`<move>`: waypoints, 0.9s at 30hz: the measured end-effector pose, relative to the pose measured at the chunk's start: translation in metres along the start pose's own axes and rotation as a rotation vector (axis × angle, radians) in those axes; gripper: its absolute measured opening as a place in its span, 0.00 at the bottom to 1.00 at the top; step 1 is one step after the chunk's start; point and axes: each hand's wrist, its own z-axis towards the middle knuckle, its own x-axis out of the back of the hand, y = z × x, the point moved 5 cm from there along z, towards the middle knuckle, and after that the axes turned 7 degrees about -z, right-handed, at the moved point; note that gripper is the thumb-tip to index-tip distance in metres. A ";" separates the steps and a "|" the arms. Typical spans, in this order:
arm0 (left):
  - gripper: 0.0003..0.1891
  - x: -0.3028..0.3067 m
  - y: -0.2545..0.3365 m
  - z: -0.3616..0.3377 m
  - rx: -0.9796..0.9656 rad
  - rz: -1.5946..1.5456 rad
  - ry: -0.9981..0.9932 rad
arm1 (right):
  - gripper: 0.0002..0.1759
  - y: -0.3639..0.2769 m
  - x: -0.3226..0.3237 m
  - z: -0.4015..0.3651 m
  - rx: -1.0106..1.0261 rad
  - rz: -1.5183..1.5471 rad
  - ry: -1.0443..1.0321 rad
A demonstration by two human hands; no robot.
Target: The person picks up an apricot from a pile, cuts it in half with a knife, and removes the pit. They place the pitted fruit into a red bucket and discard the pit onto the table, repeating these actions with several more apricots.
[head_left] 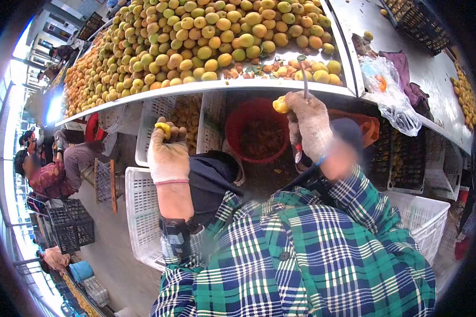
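My left hand (169, 154), in a pale work glove, is closed around a yellow apricot piece (164, 128) at its fingertips, above a white crate. My right hand (311, 126), gloved too, is just below the table's front edge. It grips a thin metal tool with a bent upper end (303, 71); a red part shows below the fist. Between its thumb and fingers is another yellow apricot piece (281, 104). Beneath and between the hands stands a red basin (231, 132) with brownish scraps inside. A large heap of apricots (195, 39) covers the table ahead.
The metal table edge (222, 84) runs across in front of me. White crates (143, 211) stand at my left, one beneath the table holding apricot pieces (185, 113). A plastic bag (394, 98) hangs over the edge at right. A seated co-worker (50, 174) is at far left.
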 end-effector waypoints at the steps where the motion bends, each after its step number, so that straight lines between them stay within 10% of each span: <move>1: 0.13 0.002 0.001 0.003 -0.002 -0.003 0.006 | 0.10 0.003 -0.002 0.001 -0.056 -0.084 -0.012; 6: 0.14 0.022 0.014 0.031 -0.045 -0.022 0.130 | 0.12 0.019 -0.009 0.002 -0.142 -0.382 -0.110; 11: 0.38 0.028 0.034 0.051 0.065 -0.062 0.153 | 0.15 0.007 0.005 0.000 -0.113 -0.158 -0.030; 20: 0.20 0.052 0.043 0.031 0.033 -0.127 0.226 | 0.16 0.012 0.019 -0.002 -0.152 0.309 0.006; 25: 0.23 -0.014 -0.002 -0.008 -0.102 0.750 -0.328 | 0.08 0.016 0.066 0.025 -0.235 0.673 0.028; 27: 0.20 -0.037 -0.028 -0.015 0.171 0.982 -0.347 | 0.06 -0.002 0.079 0.021 -0.212 0.765 0.201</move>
